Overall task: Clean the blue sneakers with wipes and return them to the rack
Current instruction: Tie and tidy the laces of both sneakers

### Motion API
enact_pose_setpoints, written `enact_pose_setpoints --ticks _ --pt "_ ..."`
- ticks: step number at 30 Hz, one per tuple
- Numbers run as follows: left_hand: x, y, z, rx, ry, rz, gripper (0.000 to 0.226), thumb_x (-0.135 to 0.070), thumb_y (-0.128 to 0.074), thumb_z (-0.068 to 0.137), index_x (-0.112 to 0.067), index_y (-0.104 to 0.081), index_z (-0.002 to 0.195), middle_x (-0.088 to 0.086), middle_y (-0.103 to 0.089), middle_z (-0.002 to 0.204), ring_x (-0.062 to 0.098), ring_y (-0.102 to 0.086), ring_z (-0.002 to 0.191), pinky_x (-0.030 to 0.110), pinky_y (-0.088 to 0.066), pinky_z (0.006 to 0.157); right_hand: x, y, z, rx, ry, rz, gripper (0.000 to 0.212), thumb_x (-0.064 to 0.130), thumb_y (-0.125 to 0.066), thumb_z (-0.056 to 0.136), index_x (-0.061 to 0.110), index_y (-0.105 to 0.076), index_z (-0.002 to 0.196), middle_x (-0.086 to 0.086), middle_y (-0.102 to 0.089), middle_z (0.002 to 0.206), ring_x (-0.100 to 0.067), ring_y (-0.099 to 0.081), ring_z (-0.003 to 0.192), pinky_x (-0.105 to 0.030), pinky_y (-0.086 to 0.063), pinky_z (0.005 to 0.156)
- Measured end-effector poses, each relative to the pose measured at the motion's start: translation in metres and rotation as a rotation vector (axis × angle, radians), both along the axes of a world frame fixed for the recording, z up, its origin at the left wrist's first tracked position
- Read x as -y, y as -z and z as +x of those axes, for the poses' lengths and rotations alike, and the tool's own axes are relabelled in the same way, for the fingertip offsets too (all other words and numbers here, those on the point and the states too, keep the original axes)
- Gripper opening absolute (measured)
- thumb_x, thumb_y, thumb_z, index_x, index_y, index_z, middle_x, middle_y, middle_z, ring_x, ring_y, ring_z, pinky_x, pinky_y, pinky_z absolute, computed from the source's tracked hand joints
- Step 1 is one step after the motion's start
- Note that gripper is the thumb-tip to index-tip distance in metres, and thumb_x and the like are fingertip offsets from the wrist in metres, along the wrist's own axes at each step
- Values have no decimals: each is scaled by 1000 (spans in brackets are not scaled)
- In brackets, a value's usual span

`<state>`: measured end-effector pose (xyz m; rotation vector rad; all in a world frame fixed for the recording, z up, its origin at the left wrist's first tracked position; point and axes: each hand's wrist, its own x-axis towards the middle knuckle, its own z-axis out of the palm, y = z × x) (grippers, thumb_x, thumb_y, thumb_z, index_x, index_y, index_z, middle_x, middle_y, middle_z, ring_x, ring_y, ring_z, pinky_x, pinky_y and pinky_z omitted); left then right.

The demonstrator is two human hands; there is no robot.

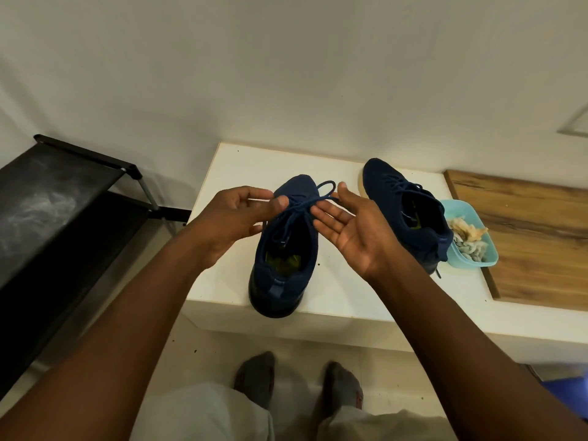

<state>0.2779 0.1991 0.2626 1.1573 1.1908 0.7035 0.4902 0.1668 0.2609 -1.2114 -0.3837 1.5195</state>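
Two hands: left hand [229, 219], fingers [280, 202] pinching the lace [325, 187] of the near sneaker [277, 283]; right hand [353, 232] palm-up, fingers [324, 214] straight.

Sneakers [283, 246] matt knit cloth; board [534, 237] grained wood; tub [486, 259] probably plastic.

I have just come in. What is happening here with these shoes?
A person stands at a white table and works on the laces of one blue sneaker. The left hand pinches the laces, while the right hand lies open, palm up, fingers against them. The second sneaker stands to the right, beside a light blue tub of crumpled wipes. Neither shoe is on the black rack yet.
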Motion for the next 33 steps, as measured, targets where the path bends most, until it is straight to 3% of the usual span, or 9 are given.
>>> enact_pose_setpoints --ticks 4,8,12,15,21,26,30,33 --pt "3 -7 -3 -215 61 127 44 -51 -88 66 -25 -74 99 -4 -76 93 7 -71 90 27 -55 77 5 2 0 132 -81 5 27 14 -65 92 11 -65 119 -8 -75 109 -21 -72 102 -39 -55 95" --pt "7 -15 13 -520 116 335 34 -54 -88 67 -27 -75 82 -10 -71 75 3 -67 74 19 -47 65 4 3 -7 288 -77 2 28 18 -76 86 12 -70 113 -4 -75 105 -22 -69 104 -37 -57 91" --pt "9 -16 23 -677 104 432 23 -51 -84 72 -31 -75 75 -13 -70 70 5 -68 72 34 -59 75 -2 5 -16 375 -64 -1 27 25 -79 84 16 -72 108 -2 -75 102 -20 -67 98 -34 -57 84" --pt "8 -14 27 -743 92 438 23 -54 -80 75 -31 -76 72 -13 -70 67 8 -68 70 38 -60 76 -3 6 -18 404 -70 9 28 24 -80 83 16 -73 109 -2 -75 103 -22 -67 102 -36 -57 87" --pt "9 -13 31 -702 92 400 17 -39 -75 78 -23 -77 70 -13 -72 69 9 -69 69 40 -61 76 0 4 -17 365 -64 49 24 19 -77 85 13 -74 107 -4 -76 102 -23 -69 101 -36 -56 90" --pt "7 -13 25 -534 141 282 27 -33 -73 85 -8 -76 74 9 -75 77 27 -72 78 43 -60 78 -1 6 -17 313 -29 58 27 15 -77 85 8 -72 110 -8 -76 103 -24 -71 100 -36 -57 90" --pt "4 -13 19 -490 209 243 25 -31 -72 90 -11 -77 77 6 -76 82 23 -73 84 39 -58 82 -2 8 -17 280 -5 45 29 16 -77 84 9 -72 111 -7 -76 104 -24 -71 100 -36 -56 91" --pt "4 -15 17 -534 274 276 27 -34 -69 93 -12 -77 80 2 -76 81 23 -72 84 44 -57 85 -2 9 -18 252 29 16 27 15 -79 82 8 -73 108 -7 -76 101 -21 -71 94 -32 -56 87"
